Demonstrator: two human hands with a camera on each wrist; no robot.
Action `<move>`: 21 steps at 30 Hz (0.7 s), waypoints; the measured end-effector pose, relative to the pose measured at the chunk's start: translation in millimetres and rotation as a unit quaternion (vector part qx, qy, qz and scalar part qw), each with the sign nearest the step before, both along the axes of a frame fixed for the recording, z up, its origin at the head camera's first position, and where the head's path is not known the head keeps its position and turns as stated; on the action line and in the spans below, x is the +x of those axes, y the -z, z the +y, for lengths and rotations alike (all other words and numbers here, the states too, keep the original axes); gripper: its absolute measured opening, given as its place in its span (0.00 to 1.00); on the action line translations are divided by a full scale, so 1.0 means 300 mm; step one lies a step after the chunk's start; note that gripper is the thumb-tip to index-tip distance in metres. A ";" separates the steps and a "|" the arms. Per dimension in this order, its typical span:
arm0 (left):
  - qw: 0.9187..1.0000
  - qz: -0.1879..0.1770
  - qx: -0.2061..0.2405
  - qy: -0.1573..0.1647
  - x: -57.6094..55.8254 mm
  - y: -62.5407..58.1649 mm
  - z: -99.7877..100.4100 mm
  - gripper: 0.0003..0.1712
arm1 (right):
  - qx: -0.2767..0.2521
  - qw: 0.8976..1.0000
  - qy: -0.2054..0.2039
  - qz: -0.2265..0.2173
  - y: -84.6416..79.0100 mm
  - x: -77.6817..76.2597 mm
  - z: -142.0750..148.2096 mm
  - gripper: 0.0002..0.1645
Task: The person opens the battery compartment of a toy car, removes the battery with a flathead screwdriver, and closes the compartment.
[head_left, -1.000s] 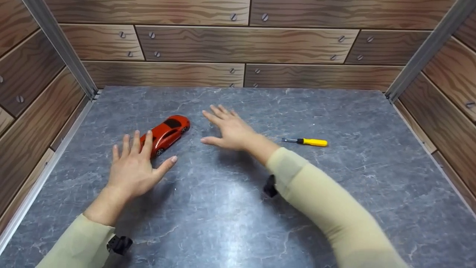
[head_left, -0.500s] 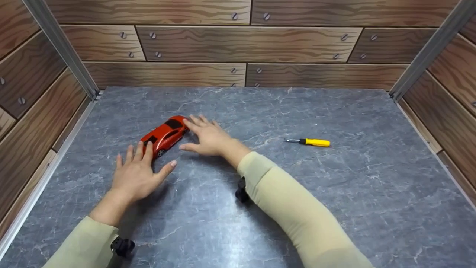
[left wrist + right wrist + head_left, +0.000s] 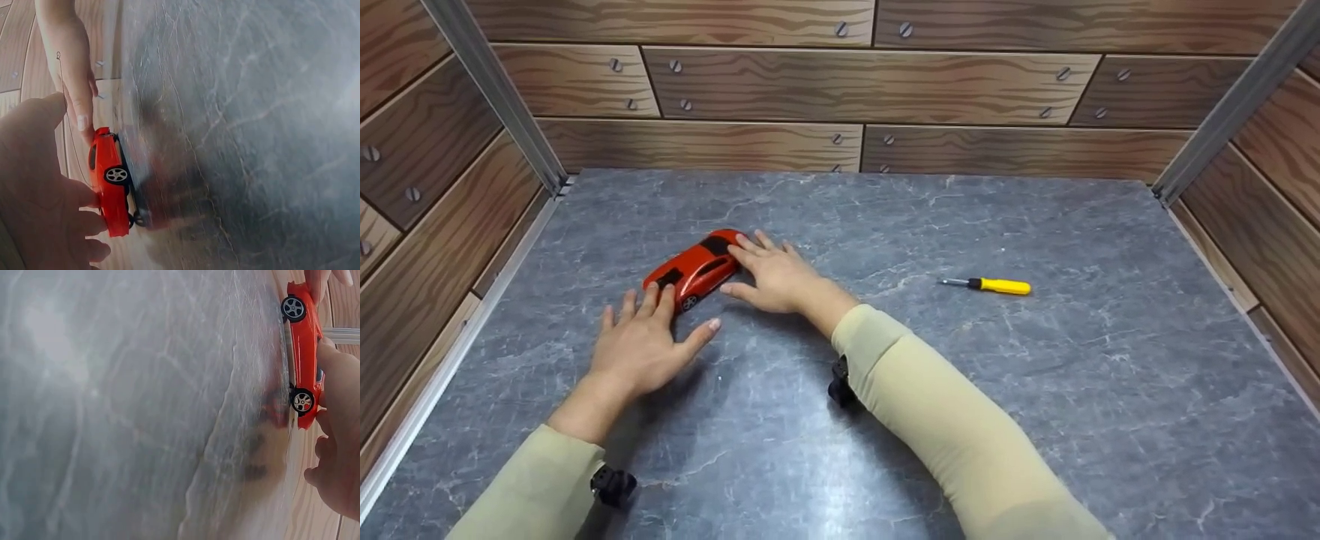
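Observation:
A red toy car [image 3: 682, 268] stands at a slant on the grey marbled tabletop, left of the middle. At its near end, the fingertips of my left hand [image 3: 639, 351] rest on the bodywork, fingers straight and thumb spread wide. My right hand [image 3: 781, 279] lies over the far end with extended fingers, its thumb reaching along the near side. Seen from the left wrist, the car [image 3: 109, 188] shows its side and a silver-spoked wheel, fingertips right against it. In the right wrist view both wheels of the toy car [image 3: 305, 354] face the camera.
To the right lies a screwdriver [image 3: 1003, 286] with a yellow handle, its tip pointing left. Wood-patterned walls [image 3: 765, 86] enclose the tabletop [image 3: 1072, 390] at the back and both sides, with metal posts at the rear corners.
My right hand has come left from beside the car onto its far end. The left hand has drawn back slightly, uncovering more of the near end. The screwdriver stays put.

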State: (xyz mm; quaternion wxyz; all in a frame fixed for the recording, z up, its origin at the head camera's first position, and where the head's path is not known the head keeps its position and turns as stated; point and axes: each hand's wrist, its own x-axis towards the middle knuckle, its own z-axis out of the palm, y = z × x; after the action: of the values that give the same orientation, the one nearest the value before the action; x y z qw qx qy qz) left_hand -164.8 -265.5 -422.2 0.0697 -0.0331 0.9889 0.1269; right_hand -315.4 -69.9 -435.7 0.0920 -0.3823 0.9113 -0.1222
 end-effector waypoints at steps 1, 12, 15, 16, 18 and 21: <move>1.000 0.000 -0.001 0.001 -0.001 -0.001 0.001 0.70 | 0.000 1.000 -0.001 0.002 0.001 0.000 0.002 0.49; 1.000 0.016 0.000 0.015 -0.010 -0.008 0.045 0.69 | 0.006 1.000 0.004 0.005 0.001 0.022 0.081 0.49; 1.000 0.024 -0.002 0.020 -0.014 -0.008 0.064 0.69 | 0.007 1.000 0.006 0.008 -0.003 0.028 0.112 0.49; 0.999 0.027 -0.002 0.023 -0.016 -0.007 0.072 0.69 | 0.008 1.000 0.007 0.009 -0.003 0.030 0.124 0.49; 0.999 0.030 -0.003 0.029 -0.019 -0.005 0.088 0.69 | 0.008 1.000 0.009 0.010 0.000 0.033 0.149 0.49; 0.999 0.031 -0.002 0.039 -0.025 -0.004 0.109 0.69 | 0.003 1.000 0.011 0.014 0.001 0.039 0.188 0.48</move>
State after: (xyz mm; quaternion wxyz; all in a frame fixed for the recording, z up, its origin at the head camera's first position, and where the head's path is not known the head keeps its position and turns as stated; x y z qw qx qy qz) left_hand -172.3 -232.8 -421.0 0.0437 0.0092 0.9914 0.1229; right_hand -303.6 -13.5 -436.1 0.0794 -0.3740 0.9168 -0.1153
